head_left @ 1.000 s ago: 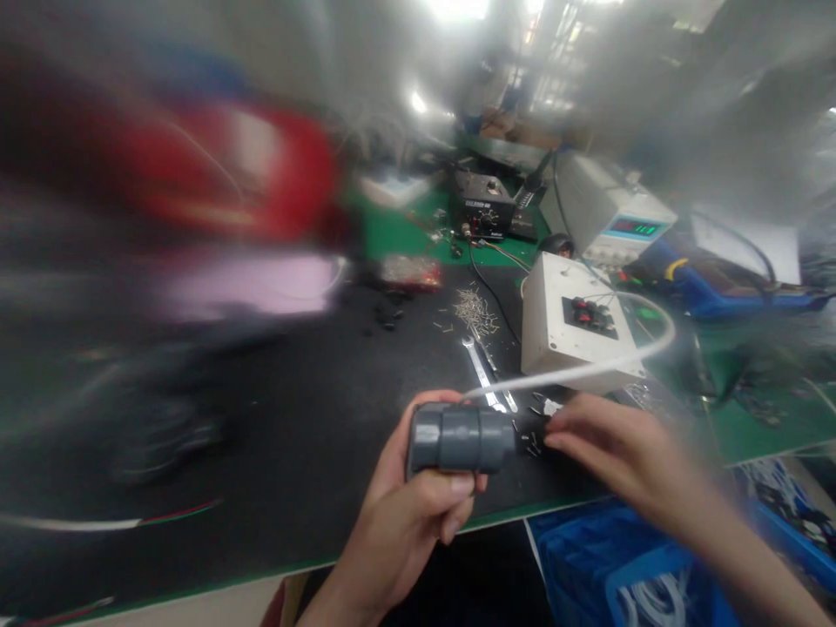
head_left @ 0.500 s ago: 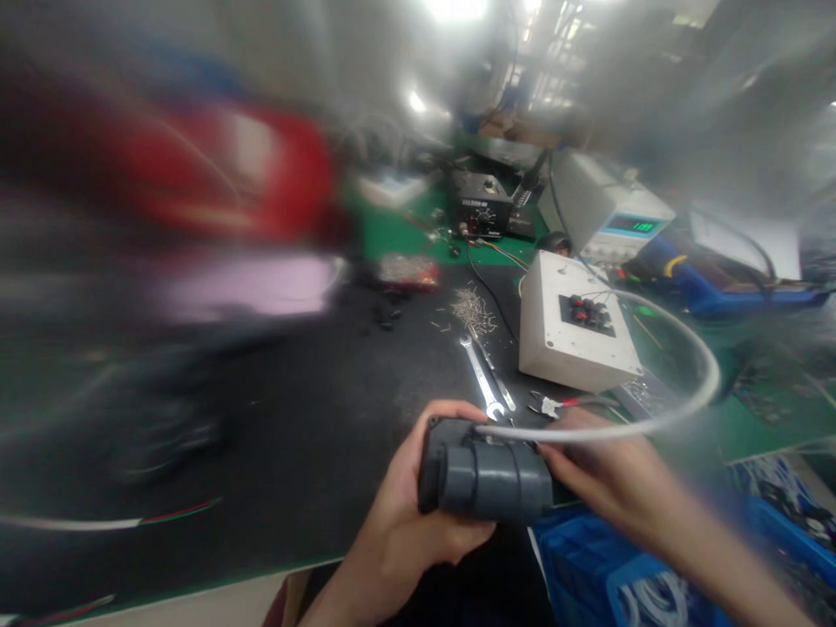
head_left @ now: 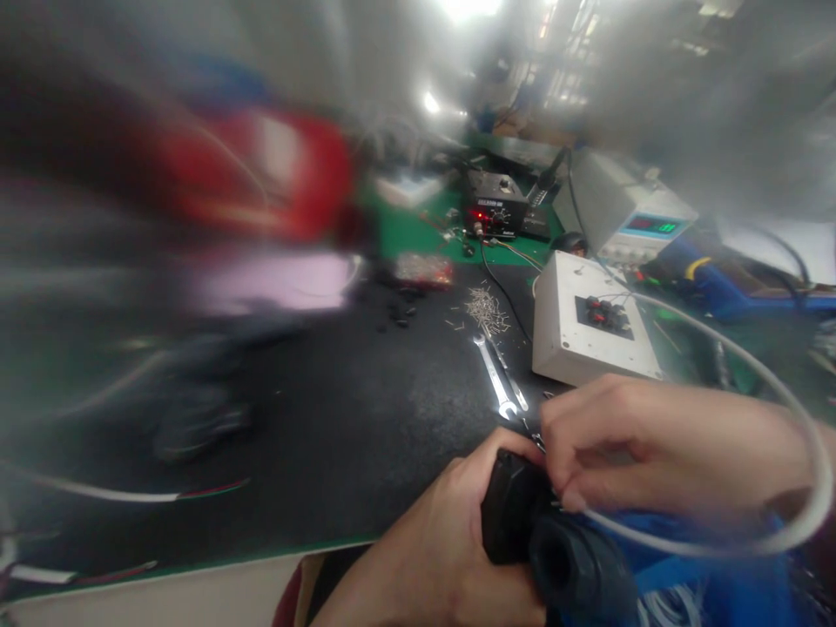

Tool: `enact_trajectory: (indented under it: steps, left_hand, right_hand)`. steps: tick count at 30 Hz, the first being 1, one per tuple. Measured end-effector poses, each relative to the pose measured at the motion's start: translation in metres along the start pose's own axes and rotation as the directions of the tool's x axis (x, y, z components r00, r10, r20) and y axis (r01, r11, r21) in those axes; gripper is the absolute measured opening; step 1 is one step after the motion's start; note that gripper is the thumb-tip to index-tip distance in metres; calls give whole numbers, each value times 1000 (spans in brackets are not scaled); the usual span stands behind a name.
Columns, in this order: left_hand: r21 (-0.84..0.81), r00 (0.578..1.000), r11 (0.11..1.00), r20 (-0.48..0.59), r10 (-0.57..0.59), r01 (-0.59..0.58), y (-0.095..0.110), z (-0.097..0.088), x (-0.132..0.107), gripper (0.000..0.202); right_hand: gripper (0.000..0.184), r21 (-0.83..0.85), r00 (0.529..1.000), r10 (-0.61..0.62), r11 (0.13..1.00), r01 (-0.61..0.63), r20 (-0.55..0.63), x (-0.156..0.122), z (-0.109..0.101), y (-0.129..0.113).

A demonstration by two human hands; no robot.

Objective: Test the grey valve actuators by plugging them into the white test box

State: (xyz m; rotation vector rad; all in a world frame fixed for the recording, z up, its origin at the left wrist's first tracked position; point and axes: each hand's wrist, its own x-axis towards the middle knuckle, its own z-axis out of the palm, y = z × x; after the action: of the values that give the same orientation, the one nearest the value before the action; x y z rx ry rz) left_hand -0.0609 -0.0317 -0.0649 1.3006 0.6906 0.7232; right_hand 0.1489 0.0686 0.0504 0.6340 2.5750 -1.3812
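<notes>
My left hand point(head_left: 450, 531) is wrapped round a dark grey plastic housing point(head_left: 513, 505) with a hollow round barrel, low in the view. The barrel's open end is turned toward me. Right beside it, my right hand point(head_left: 627, 444) has thumb and fingers pinched together where a white cable point(head_left: 692, 547) meets the housing. The cable loops out to the right and back up toward a white box. What lies between the fingertips is partly hidden. Just beyond my hands, an open-end wrench point(head_left: 495, 376) lies on the black mat beside a slim metal tool point(head_left: 513, 380).
A pile of small metal pins point(head_left: 487, 309) lies past the wrench. The white box point(head_left: 588, 326) with black and red terminals stands at right, before a power supply point(head_left: 643, 213) and a black control unit point(head_left: 493, 209). A blue bin point(head_left: 738, 575) is below right; stripped cables point(head_left: 131, 495) lie left.
The housing has swung round so its barrel end faces me and moved lower right. My right hand has come up over its far side, and a red light now shows on the black unit.
</notes>
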Motion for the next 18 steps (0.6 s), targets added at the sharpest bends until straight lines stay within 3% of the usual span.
enact_trajectory:
  steps: [7, 13, 18]
  left_hand:
    - [-16, 999, 999, -36, 30, -31, 7, 2, 3, 61]
    - [-10, 997, 1000, -74, -2, 1, 5, 4, 5, 56]
    - [-112, 993, 992, -97, -74, 63, 1, 6, 5, 56]
  right_hand:
    - [15, -133, 999, 22, 991, -17, 32, 9, -4, -5]
    - [13, -42, 981, 163, 986, -159, 102, 17, -5, 0]
    - [14, 115, 975, 221, 969, -216, -26, 15, 3, 9]
